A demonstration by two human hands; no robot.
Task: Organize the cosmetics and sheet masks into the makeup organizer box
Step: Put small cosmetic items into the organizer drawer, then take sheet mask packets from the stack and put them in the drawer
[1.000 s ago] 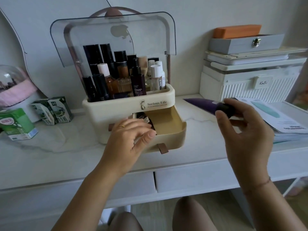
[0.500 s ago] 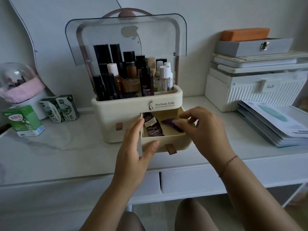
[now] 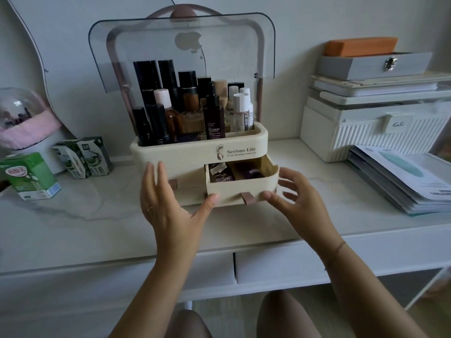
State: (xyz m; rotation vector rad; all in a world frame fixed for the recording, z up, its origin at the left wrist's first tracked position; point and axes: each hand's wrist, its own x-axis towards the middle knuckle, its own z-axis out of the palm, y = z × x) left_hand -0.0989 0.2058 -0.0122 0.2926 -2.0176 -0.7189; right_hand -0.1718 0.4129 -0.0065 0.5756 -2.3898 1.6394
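Nearest, low in the middle of the frame, both hands are now empty: a second ago the right hand (image 3: 302, 198) was out at the right of the frame pinching a purple tube, half a second ago it was lowering that tube in, and now it has let go and pulled back to the front of the open drawer (image 3: 234, 189). That puts one more cosmetic away, and with a hand at each corner the drawer looks ready to be pushed shut. The left hand (image 3: 170, 203) is spread, fingers straight and pointing up in front of the box's lower left face, its thumb tip touching the drawer's lower left corner. The right hand is also spread, fingers loosely curved beside the drawer's right wall; its thumb sits at the lower right corner, though whether the fingers touch the wall I cannot tell. Just beyond, inside the drawer, the purple tube (image 3: 251, 170) lies beside a dark sachet (image 3: 220, 173). Above it, the makeup organizer box (image 3: 185, 154) stands at centre frame on the desk (image 3: 97, 215), its top tray packed with upright bottles (image 3: 190, 106) under the raised clear lid (image 3: 219, 52). The sheet masks (image 3: 402, 181) sit in a stack at the right edge of the frame, well apart from the box and not yet stored.
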